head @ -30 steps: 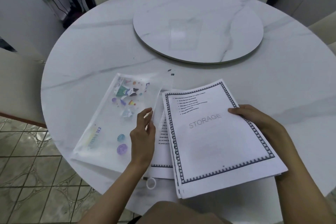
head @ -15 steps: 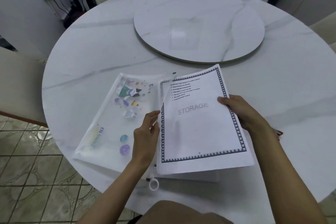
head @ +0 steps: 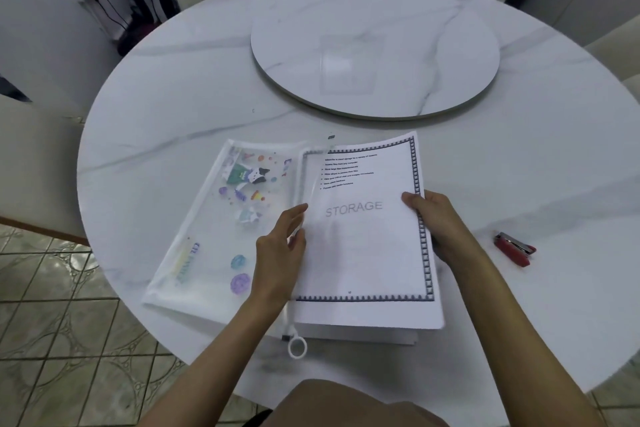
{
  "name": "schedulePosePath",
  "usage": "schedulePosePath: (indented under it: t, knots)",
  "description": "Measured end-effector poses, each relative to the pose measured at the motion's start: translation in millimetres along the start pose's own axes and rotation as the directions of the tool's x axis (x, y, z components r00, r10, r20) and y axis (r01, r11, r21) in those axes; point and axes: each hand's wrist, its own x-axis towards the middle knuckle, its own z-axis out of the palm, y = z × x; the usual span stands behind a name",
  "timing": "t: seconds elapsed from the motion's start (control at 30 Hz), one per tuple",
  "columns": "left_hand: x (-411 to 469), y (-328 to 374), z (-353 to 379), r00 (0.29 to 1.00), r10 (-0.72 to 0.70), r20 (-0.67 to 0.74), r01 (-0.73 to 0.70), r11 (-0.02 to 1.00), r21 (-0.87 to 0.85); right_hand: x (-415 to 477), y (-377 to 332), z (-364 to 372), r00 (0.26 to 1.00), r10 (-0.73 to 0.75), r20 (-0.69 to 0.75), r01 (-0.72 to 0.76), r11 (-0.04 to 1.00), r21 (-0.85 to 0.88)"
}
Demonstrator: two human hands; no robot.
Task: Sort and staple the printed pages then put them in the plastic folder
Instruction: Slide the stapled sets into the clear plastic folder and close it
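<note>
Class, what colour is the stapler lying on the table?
The stapler is red; head view shows it best.

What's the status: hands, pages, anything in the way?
Left hand pinches folder at its open edge; right hand grips pages. Pages' left edge at folder mouth, mostly outside. Nothing blocking; stapler lies apart, right.

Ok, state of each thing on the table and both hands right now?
plastic folder: open, top sheet lifted along its right edge.
printed pages: stacked, left edge at folder mouth.
stapler: lying on table, untouched.
left hand: pinches folder's top sheet.
right hand: grips pages' right edge.
</note>
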Motion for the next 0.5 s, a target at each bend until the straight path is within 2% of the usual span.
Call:
schedulePosePath:
  t: [0.33, 0.5]
  knots:
    - [-6.1, 12.5, 8.8, 0.999, 0.015, 0.052, -0.017, 0.999, 0.04, -13.5, 15.8, 58.3, 0.989, -0.149, 0.004, 0.145, 0.953, -0.265]
    - [-13.1, 20.2, 13.7, 0.996, 0.065, 0.062, -0.068, 0.996, 0.056, -16.1, 9.0, 84.5, 0.987, -0.139, 0.084, 0.16, 0.924, -0.349]
